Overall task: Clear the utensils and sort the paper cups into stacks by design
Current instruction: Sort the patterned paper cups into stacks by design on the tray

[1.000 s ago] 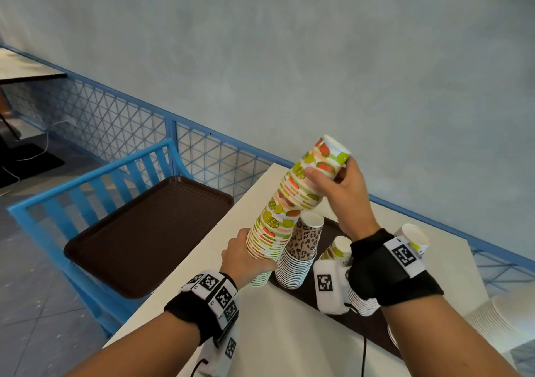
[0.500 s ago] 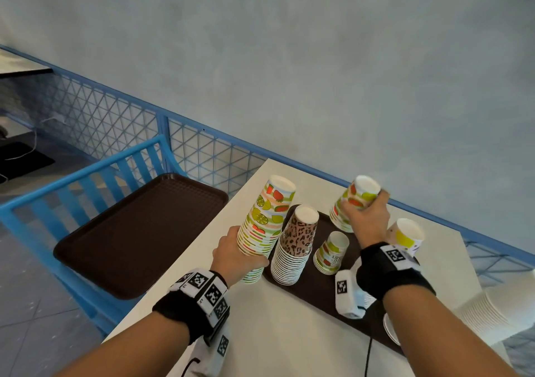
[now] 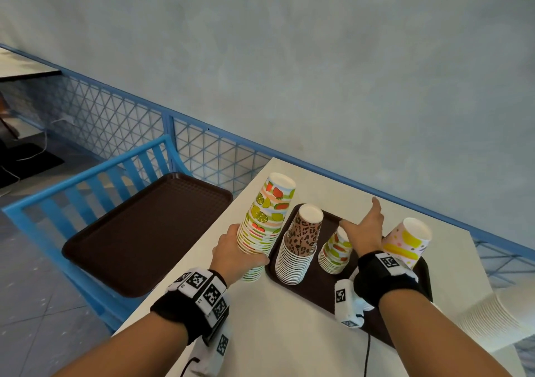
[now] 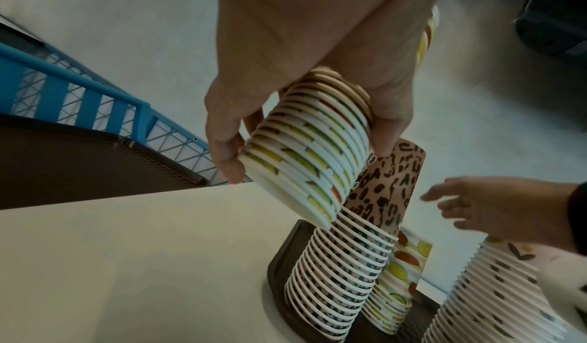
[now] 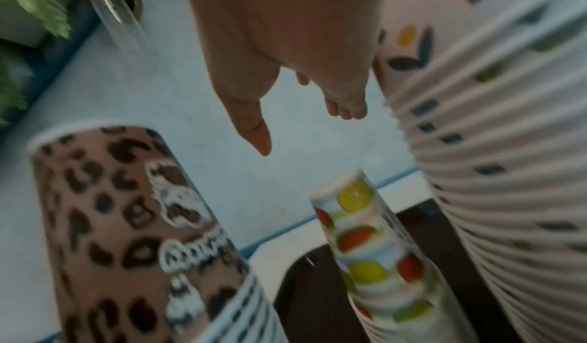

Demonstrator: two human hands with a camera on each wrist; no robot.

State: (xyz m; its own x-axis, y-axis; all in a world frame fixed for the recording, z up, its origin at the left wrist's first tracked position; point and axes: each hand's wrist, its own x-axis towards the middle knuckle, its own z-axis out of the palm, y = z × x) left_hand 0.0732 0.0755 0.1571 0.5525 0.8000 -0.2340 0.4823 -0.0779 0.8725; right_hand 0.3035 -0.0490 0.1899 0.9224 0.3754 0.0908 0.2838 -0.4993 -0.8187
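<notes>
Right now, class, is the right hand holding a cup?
No: the right hand hangs open above the tray, its fingers spread and touching no cup.

Left hand (image 3: 234, 256) grips fruit-print cup stack (image 3: 262, 226); right hand (image 3: 365, 229) open

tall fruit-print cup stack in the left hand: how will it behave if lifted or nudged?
The fruit-print stack is tall, narrow and already leaning, so it probably tips easily when nudged. Being nested paper cups, it is likely light, and may flex or separate partway up. The left hand grips only its lower part, so the top could sway when lifted.
</notes>
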